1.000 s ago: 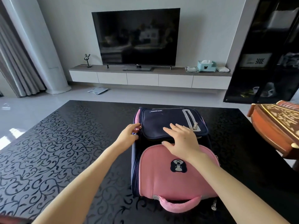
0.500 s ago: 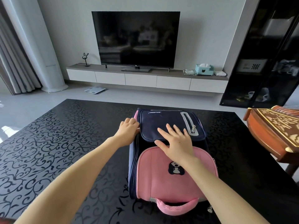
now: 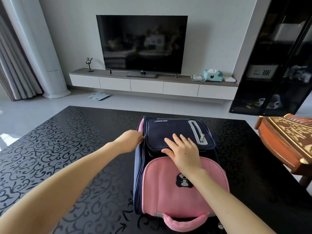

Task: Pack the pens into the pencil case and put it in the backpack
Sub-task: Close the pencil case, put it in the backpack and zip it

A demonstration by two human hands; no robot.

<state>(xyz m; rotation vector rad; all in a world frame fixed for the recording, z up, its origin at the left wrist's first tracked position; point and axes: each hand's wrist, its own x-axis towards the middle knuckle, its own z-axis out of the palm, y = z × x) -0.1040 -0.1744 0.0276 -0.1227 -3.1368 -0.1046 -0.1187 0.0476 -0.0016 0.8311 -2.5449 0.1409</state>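
Step in hand, by judgement: closing the main zip of the backpack point(image 3: 139, 183), lying flat on the black bench point(image 3: 50, 149). No pencil case or pens in view; presumably already inside, beneath the right hand, but cannot confirm.

Doing it well, left to right:
- With the left hand point(image 3: 132, 141): hold a firm pinch on the zip pull point(image 3: 144, 136) and draw along the line of the teeth, never outward. Watch the pink lining just beyond the fingertips for snagging. Slow down at the corner of the bag.
- With the right hand point(image 3: 184, 152): press down on the navy pocket point(image 3: 168, 130) to bring the zip sides close and stop the bag sliding on the glossy bench.
- Likely risks: fabric caught in the slider; bag dragged toward the left hand under too light a press.

Pose:
- Left forearm stretched forward from lower left, wrist straight, back of hand up. Fingers curled at the left edge of the backpack, apparently grasping the small silver pull; fingertips mostly hidden.
- Right forearm angled in from lower right over the pink flap point(image 3: 168, 183). Right hand released, grasping nothing: palm down, fingers straight and slightly spread, thumb out toward the left hand.
- Grey pocket zip point(image 3: 196, 130) just right of the right fingertips, untouched.
- Carved wooden instrument point(image 3: 287, 141) well apart to the right of the right hand.
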